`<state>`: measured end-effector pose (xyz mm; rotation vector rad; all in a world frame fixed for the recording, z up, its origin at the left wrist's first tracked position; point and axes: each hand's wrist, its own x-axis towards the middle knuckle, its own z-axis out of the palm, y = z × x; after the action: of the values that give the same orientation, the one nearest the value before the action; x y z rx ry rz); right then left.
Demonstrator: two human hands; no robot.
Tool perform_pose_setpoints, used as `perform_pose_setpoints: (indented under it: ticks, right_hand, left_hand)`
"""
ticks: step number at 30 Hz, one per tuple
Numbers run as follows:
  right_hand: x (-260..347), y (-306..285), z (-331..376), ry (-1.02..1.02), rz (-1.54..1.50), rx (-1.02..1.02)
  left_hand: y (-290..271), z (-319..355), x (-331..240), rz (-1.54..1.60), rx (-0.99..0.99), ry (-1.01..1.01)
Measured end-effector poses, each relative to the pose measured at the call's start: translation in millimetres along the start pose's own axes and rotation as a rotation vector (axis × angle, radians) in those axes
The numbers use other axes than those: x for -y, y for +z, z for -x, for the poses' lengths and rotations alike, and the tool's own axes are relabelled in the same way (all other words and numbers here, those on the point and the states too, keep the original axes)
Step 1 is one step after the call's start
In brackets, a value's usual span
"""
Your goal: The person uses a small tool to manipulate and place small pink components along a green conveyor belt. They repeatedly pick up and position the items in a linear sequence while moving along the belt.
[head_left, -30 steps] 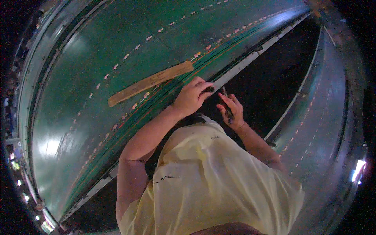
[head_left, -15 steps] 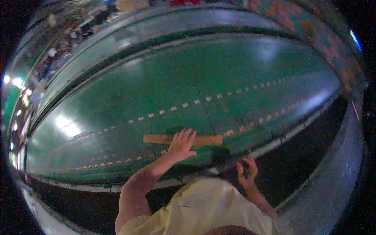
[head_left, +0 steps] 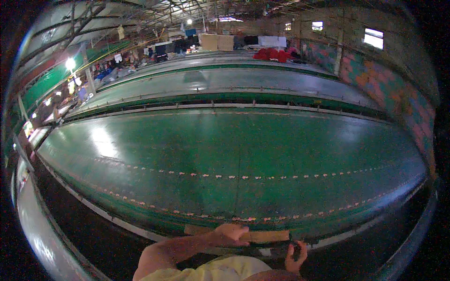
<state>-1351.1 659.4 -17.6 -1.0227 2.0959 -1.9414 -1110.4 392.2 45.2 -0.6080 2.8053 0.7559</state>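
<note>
L hand (head_left: 228,235) lies flat, fingers spread, grip open, pressing the long flat tan wooden strip (head_left: 262,235) at the near edge of the green surface (head_left: 234,150). R hand (head_left: 295,255) is near, right of it, grip pinching a small dark object (head_left: 288,244).

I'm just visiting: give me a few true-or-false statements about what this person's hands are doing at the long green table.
1. The left hand rests on a wooden strip. True.
2. The strip stands upright. False: it lies flat along the near edge of the green table.
3. The right hand holds a small dark thing. True, though what it is cannot be told.
4. The table is red. False: green, with rows of pale marks.
</note>
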Motion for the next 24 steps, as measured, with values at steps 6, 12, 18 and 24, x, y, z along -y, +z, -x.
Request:
perform_pose_setpoints:
  ticks: [6, 12, 18, 24]
  right_hand:
    - [-26.5, -46.3, -27.3, -0.320, 0.285, 0.212]
    - [-44.4, -42.3, 0.5, -0.090, 0.107, 0.333]
    - [-18.4, -27.6, 12.5, 0.409, -0.279, 0.143]
    - [3.0, -10.9, -5.5, -0.340, 0.227, 0.214]
  left_hand:
    - [30.3, 11.9, -59.4, -0.063, -0.035, -0.036]
    - [48.4, 36.7, -41.5, -0.098, -0.181, -0.014]
    - [37.3, 64.8, -24.6, -0.141, -0.202, -0.052]
    - [59.2, 62.8, 7.8, -0.108, -0.304, 0.087]
